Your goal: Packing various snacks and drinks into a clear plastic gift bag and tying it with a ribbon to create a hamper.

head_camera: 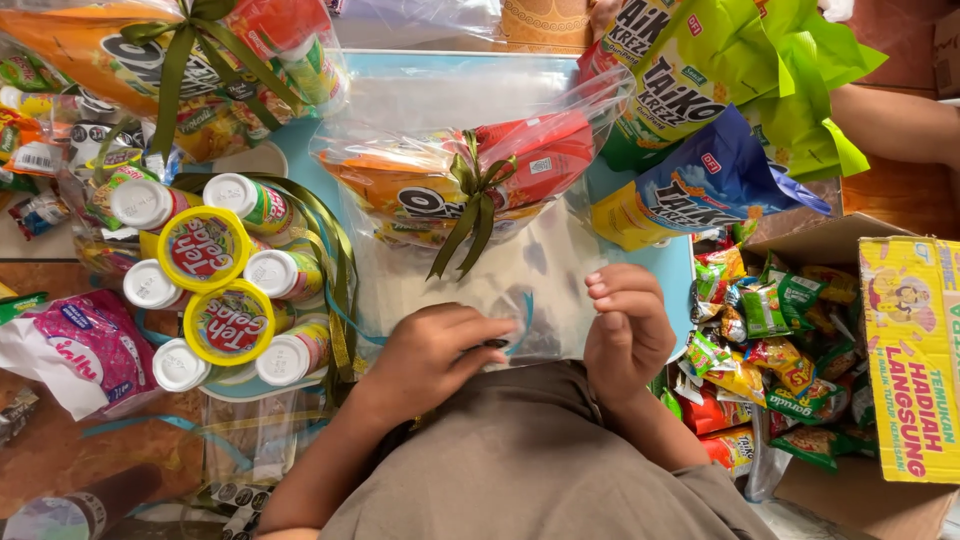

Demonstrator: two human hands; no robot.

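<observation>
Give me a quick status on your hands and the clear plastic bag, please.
Left hand flat on clear plastic bag, fingers pressing. Right hand curled above its edge, holding nothing visible. Ribbon-tied snack bundle lies just beyond.

You look down on a light blue table (310, 150) under even, soft light. Around it lies a reddish-brown floor (60, 460), visible at your lower left and again at the upper right.
</observation>
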